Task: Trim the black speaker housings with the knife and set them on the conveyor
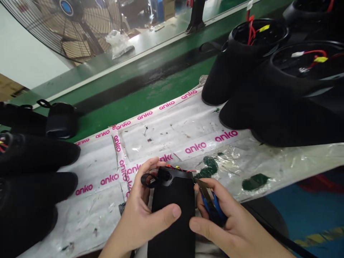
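A black fabric-covered housing, likely a portable speaker shell [176,191], stands in front of me at the bottom middle. My left hand [143,211] grips its left side, thumb across the front face. A black strap loop [147,180] sticks out near those fingers. Red and yellow wires [177,167] show at the shell's top edge. Tucked in the palm of my right hand [228,215] are cutters [213,206] with blue handles and a flat metal end. The right thumb and fingers also rest against the shell's right edge; their far tips are hidden.
Several similar black shells [242,68] with wires in their open ends stand at right. More shells [34,150] lie at left. Plastic film with pink-lettered tape [166,129] covers the green bench [150,89]. A large fan [80,25] and a plastic bag [118,43] are behind.
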